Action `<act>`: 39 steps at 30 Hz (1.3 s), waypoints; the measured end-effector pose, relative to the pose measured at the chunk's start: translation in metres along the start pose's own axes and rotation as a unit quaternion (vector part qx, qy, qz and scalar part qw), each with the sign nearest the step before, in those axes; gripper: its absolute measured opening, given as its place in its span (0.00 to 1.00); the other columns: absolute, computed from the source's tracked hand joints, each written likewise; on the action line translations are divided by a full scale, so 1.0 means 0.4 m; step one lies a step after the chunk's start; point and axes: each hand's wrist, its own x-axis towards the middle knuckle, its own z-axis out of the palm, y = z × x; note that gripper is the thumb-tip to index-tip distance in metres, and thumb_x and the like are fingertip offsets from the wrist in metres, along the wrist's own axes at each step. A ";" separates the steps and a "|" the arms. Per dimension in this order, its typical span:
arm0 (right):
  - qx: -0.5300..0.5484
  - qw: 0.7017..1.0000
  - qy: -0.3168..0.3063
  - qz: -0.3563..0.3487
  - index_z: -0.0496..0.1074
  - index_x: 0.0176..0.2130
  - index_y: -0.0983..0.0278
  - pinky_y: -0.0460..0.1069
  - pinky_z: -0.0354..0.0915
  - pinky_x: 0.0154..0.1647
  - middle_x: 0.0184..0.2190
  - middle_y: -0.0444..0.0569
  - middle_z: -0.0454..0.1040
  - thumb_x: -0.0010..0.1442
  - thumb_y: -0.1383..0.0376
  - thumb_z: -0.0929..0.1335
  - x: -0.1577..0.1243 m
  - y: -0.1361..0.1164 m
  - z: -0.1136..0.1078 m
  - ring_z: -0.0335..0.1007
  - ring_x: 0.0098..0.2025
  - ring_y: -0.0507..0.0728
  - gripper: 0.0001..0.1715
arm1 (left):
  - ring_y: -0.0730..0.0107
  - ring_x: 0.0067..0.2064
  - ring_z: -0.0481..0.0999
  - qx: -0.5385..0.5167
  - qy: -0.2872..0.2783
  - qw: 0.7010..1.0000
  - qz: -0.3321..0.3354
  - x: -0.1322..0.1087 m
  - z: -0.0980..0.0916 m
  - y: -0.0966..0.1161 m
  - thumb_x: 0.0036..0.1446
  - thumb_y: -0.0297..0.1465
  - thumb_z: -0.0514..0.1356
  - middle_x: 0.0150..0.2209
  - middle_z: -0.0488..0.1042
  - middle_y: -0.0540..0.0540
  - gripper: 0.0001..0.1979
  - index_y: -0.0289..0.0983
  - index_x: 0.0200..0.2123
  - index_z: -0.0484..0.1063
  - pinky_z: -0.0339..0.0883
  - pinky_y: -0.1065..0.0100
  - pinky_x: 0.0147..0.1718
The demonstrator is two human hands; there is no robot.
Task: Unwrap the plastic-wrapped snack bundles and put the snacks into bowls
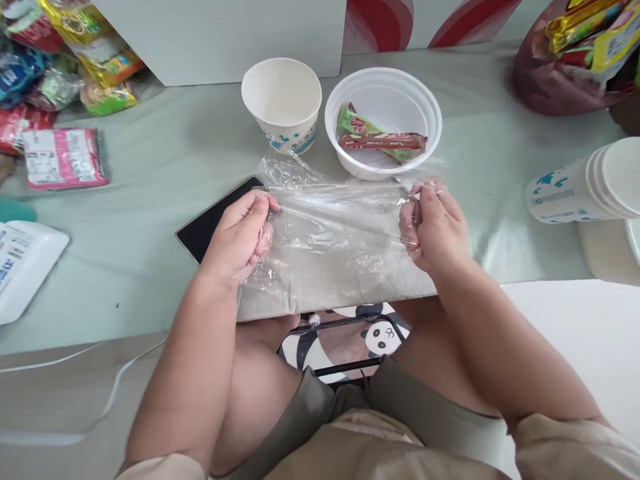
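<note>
Between my two hands a sheet of clear plastic film [330,223] is stretched over the table's near edge. My left hand [245,233] is closed on its left side, beside a dark smartphone [210,220] lying flat and partly covered by that hand. On the right side my right hand [435,223] grips the film in a fist. Just beyond the film stand a white paper cup [283,100] with a blue print and a white plastic bowl [430,120]. Inside the bowl lie a few wrapped snack bars [383,141], brown and green.
Several snack packets [65,157] pile up at the far left, above a white packet-like container [30,267]. A stack of paper cups [575,190] lies at the right, below a dark red basket [540,80] of snacks. A white panel [225,40] stands behind.
</note>
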 end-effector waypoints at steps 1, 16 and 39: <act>0.000 0.999 0.000 0.038 0.65 0.37 0.57 0.43 0.38 0.10 0.16 0.33 0.63 0.63 0.45 0.72 0.004 -0.010 -0.005 0.48 0.11 0.45 0.21 | 0.81 0.10 0.46 -0.005 -0.007 1.000 0.001 -0.005 -0.005 0.003 0.63 0.45 0.65 0.11 0.55 0.60 0.15 0.42 0.34 0.68 0.37 0.77 0.10; -0.029 0.990 -0.133 0.036 0.64 0.57 0.53 0.47 0.61 0.19 0.21 0.33 0.72 0.58 0.55 0.75 -0.038 0.010 -0.048 0.58 0.14 0.48 0.32 | 0.80 0.10 0.46 -0.196 -0.025 0.979 0.053 -0.001 -0.050 0.003 0.67 0.44 0.61 0.11 0.54 0.59 0.10 0.47 0.34 0.71 0.31 0.71 0.12; -0.025 0.992 -0.123 -0.031 0.79 0.37 0.62 0.49 0.78 0.35 0.33 0.47 0.82 0.56 0.52 0.77 -0.014 0.005 -0.043 0.79 0.28 0.51 0.17 | 0.76 0.09 0.50 -0.145 -0.096 0.975 0.141 -0.007 -0.089 0.003 0.48 0.47 0.63 0.06 0.52 0.50 0.21 0.38 0.14 0.76 0.42 0.68 0.11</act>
